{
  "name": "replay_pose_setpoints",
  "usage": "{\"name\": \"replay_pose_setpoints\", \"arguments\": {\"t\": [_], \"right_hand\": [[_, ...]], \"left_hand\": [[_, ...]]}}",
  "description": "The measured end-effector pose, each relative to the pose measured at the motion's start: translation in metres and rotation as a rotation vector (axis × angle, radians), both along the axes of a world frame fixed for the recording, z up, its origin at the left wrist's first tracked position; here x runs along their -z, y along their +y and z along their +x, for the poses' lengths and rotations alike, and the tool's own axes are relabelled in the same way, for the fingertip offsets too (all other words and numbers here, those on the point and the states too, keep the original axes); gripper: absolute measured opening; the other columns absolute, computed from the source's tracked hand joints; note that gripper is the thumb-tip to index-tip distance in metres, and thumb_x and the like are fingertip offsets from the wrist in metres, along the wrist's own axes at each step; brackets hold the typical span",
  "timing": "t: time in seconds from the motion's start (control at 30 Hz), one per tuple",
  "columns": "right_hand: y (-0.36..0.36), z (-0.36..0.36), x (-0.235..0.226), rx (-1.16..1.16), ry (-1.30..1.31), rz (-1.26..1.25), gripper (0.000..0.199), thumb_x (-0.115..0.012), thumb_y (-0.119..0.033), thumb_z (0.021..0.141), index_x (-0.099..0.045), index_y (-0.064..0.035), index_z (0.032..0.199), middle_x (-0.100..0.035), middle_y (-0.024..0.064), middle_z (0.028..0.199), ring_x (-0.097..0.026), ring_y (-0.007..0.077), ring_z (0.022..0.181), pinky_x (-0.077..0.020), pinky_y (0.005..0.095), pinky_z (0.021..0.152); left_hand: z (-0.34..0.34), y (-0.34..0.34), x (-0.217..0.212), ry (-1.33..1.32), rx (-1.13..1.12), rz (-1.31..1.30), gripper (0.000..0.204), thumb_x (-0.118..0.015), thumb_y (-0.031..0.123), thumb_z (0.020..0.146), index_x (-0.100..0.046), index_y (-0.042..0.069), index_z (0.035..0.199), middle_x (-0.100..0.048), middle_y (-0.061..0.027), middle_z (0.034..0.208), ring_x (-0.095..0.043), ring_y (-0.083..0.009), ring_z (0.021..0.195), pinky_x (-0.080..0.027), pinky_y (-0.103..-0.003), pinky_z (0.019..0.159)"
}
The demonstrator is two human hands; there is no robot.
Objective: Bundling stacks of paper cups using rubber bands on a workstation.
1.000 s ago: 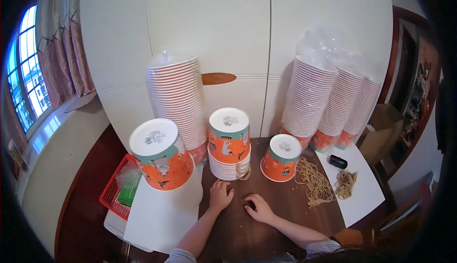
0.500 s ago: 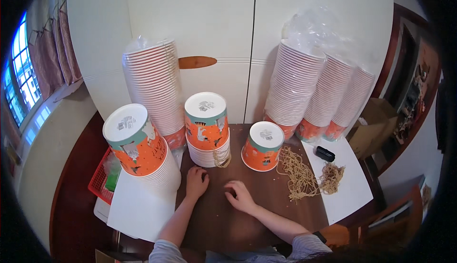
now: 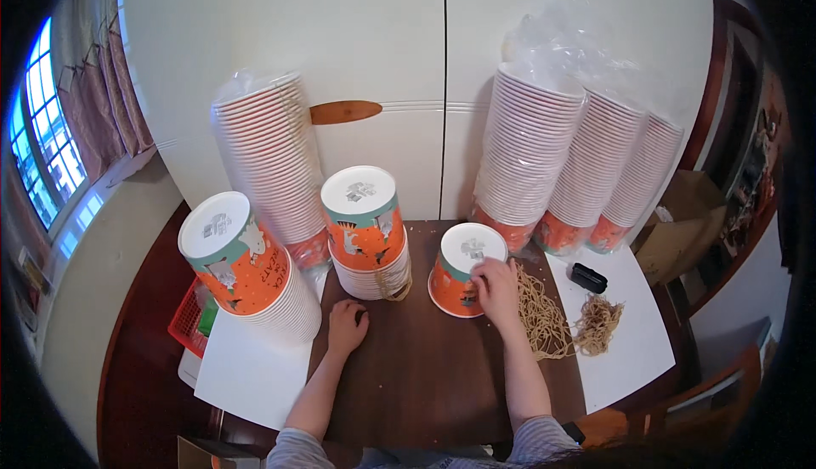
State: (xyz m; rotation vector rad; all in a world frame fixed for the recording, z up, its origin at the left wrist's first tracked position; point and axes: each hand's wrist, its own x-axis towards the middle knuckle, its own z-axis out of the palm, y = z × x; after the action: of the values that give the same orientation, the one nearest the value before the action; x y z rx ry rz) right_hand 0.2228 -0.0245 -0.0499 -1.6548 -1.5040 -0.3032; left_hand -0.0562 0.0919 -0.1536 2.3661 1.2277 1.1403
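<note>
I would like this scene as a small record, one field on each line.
Left hand: loosely curled on the brown table, before the middle stack
Right hand: at the single orange cup; whether it grips is unclear
Upside down: single orange cup, middle stack, left stack
Twine: larger heap right of the single orange cup; smaller heap on the right white surface; a loop on the middle stack
Wrapped in clear plastic: one stack at back left, three stacks at back right
Other: small black object beyond the smaller heap

The brown tabletop (image 3: 416, 375) carries upturned orange tubs (image 3: 365, 241) and tan twine (image 3: 541, 323) (a loose tangle).
</note>
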Motion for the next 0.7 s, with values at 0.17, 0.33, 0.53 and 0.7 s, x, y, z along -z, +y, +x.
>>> {"name": "replay_pose_setpoints", "arguments": {"t": [0.17, 0.33, 0.53, 0.7], "right_hand": [[0.0, -0.002, -0.008, -0.302, 0.883, 0.111, 0.004, -0.057, -0.006, 0.08, -0.055, -0.0048, 0.084, -0.058, 0.0051, 0.082, -0.056, 0.0137, 0.08, -0.0424, 0.025, 0.074], [-0.013, 0.015, -0.012, -0.496, 1.559, 0.016, 0.004, -0.054, -0.013, 0.084, -0.052, -0.0097, 0.085, -0.057, 0.0019, 0.076, -0.052, 0.0122, 0.066, -0.043, 0.0265, 0.057], [-0.015, 0.008, -0.023, -0.794, 1.943, 0.007, 0.014, -0.052, -0.021, 0.085, -0.052, -0.0071, 0.091, -0.059, 0.0044, 0.096, -0.057, 0.0177, 0.088, -0.0468, 0.0351, 0.08], [-0.018, 0.012, -0.021, -0.915, 1.941, 0.034, 0.018, -0.051, -0.02, 0.085, -0.052, -0.0056, 0.095, -0.059, 0.0065, 0.101, -0.057, 0.0185, 0.092, -0.0459, 0.0345, 0.083]], "left_hand": [[-0.005, 0.004, 0.004, -0.052, 0.05, -0.026, 0.014, -0.059, 0.015, 0.071, -0.06, 0.005, 0.081, -0.057, -0.0123, 0.091, -0.051, -0.0298, 0.092, -0.041, -0.04, 0.08], [-0.006, -0.001, -0.007, -0.033, 0.066, -0.037, 0.013, -0.059, 0.01, 0.072, -0.059, 0.003, 0.083, -0.058, -0.0138, 0.089, -0.053, -0.031, 0.089, -0.042, -0.039, 0.079], [0.002, -0.009, -0.028, -0.243, 0.143, -0.203, 0.018, -0.057, 0.018, 0.08, -0.059, 0.002, 0.088, -0.059, -0.0098, 0.085, -0.056, -0.0228, 0.076, -0.044, -0.031, 0.069], [0.026, -0.047, -0.126, -0.718, 0.431, -0.698, 0.034, -0.055, 0.016, 0.083, -0.047, -0.001, 0.112, -0.057, -0.0051, 0.086, -0.054, -0.0132, 0.078, -0.044, -0.027, 0.069]]}}
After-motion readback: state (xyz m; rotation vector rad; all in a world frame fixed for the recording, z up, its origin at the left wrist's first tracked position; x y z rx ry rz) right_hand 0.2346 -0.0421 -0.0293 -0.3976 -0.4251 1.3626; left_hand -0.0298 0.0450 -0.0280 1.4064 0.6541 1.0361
